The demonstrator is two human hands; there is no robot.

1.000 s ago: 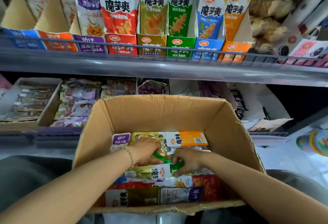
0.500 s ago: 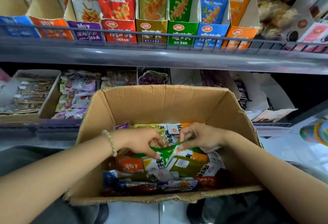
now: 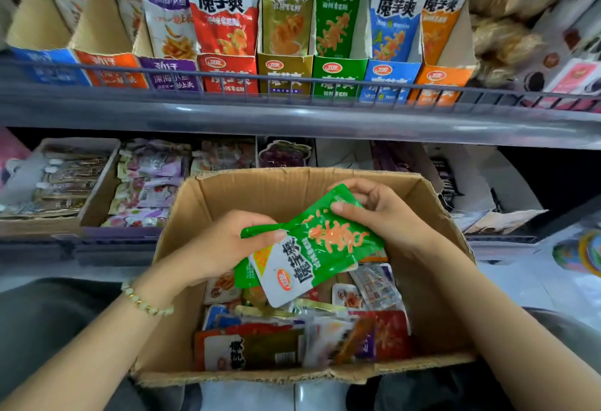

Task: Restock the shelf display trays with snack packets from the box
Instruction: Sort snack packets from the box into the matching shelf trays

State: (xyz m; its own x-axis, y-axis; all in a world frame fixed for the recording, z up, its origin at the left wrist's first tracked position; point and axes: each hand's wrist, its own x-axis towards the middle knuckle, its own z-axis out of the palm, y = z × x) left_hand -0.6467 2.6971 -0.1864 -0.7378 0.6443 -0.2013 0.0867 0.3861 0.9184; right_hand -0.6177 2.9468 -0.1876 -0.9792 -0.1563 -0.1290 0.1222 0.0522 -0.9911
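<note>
My left hand [image 3: 224,248] and right hand [image 3: 383,215] pinch opposite ends of a few green konjac packets [image 3: 325,241] over the cardboard box [image 3: 292,189], mid-frame. I should square them, turn the logo up, and slot them upright into the green display tray [image 3: 338,77] at upper centre.
</note>
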